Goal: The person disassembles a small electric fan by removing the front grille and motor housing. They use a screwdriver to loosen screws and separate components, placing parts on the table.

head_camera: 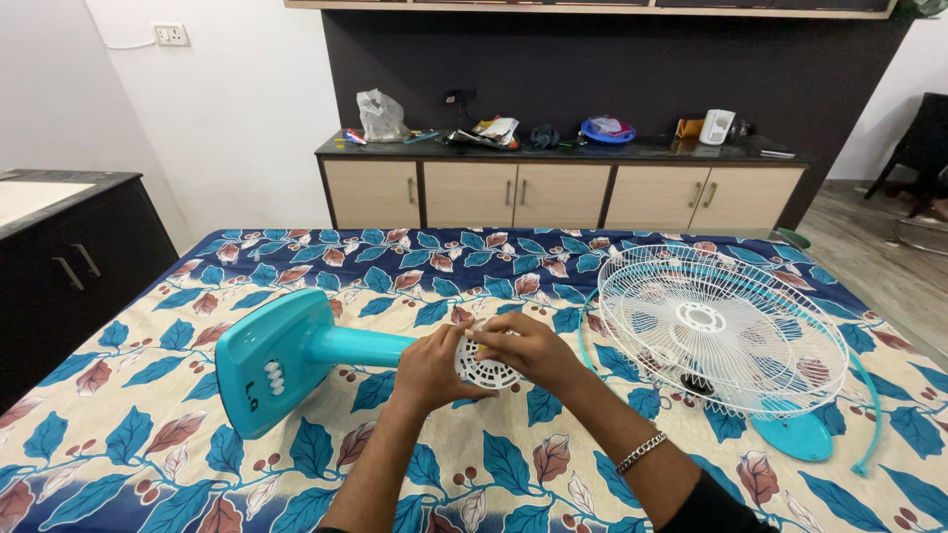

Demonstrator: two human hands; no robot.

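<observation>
A turquoise fan stand (286,357) lies on its side on the leaf-patterned bed cover (197,464), its base toward the left. At the far end of its pole sits a round white vented motor housing (488,369). My left hand (430,370) wraps around the pole end just behind that housing. My right hand (528,347), with a metal bracelet on the wrist, grips the housing from the top and right. A white wire fan guard (721,331) lies flat to the right, apart from both hands.
A turquoise fan blade (800,437) and a thin turquoise rim ring (872,410) lie under and around the guard. A low cabinet (553,192) with clutter stands against the back wall. A dark counter (69,247) is at the left.
</observation>
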